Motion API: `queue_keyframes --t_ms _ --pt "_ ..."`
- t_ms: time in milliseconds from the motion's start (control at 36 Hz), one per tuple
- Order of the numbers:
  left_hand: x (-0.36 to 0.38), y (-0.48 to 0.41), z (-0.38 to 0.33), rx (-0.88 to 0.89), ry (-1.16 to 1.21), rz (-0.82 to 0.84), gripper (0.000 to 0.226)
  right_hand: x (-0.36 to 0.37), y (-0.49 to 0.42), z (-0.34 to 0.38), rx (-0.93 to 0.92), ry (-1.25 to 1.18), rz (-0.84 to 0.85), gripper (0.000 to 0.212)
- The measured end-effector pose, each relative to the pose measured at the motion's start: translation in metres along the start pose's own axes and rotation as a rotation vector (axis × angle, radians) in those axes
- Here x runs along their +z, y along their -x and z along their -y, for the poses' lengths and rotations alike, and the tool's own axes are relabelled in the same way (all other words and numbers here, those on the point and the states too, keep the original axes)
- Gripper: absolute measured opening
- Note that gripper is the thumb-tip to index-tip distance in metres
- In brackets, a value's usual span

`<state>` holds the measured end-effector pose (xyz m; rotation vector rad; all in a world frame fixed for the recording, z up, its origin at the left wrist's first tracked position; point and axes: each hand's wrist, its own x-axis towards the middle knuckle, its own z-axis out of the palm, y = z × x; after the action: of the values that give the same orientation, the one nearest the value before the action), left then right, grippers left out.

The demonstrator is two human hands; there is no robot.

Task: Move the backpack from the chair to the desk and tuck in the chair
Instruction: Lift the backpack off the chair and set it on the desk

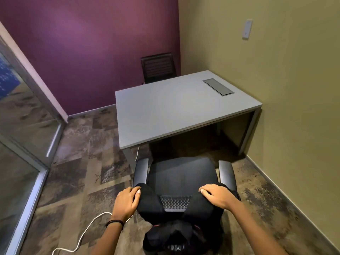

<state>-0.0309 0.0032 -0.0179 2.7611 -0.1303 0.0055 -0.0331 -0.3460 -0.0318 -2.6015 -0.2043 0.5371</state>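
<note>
A black office chair (182, 173) with two armrests stands in front of the grey desk (165, 111), facing it, its seat just short of the desk's near edge. Nothing lies on the seat. My left hand (127, 201) grips the left shoulder of the chair's backrest and my right hand (215, 195) grips the right shoulder, fingers curled over the top. Below the backrest, at the bottom edge, a black bulky thing with red trim (174, 236) shows; I cannot tell whether it is the backpack or part of the chair.
A grey cable hatch (218, 86) is set into the desk top. A second black chair (158, 68) stands behind the desk by the purple wall. The olive wall (294, 107) runs along the right, a glass partition (22, 126) along the left. A white cable (86, 230) lies on the carpet.
</note>
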Motion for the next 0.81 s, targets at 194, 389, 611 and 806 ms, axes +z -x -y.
queue_keyframes --t_ms 194,389,611,806 --pt "-0.001 -0.008 0.002 0.088 0.046 -0.056 0.066 0.000 0.003 0.006 0.057 -0.002 -0.017 0.038" --pt "-0.001 -0.021 0.008 0.161 0.059 -0.125 0.056 0.000 0.002 0.010 0.082 -0.016 -0.071 0.036" --pt "0.002 -0.036 0.027 0.224 0.055 -0.161 0.053 0.008 -0.003 0.017 0.085 -0.031 -0.083 0.036" --pt "0.002 -0.043 0.040 0.255 0.078 -0.173 0.049 0.015 -0.008 0.023 0.086 -0.015 -0.099 0.036"
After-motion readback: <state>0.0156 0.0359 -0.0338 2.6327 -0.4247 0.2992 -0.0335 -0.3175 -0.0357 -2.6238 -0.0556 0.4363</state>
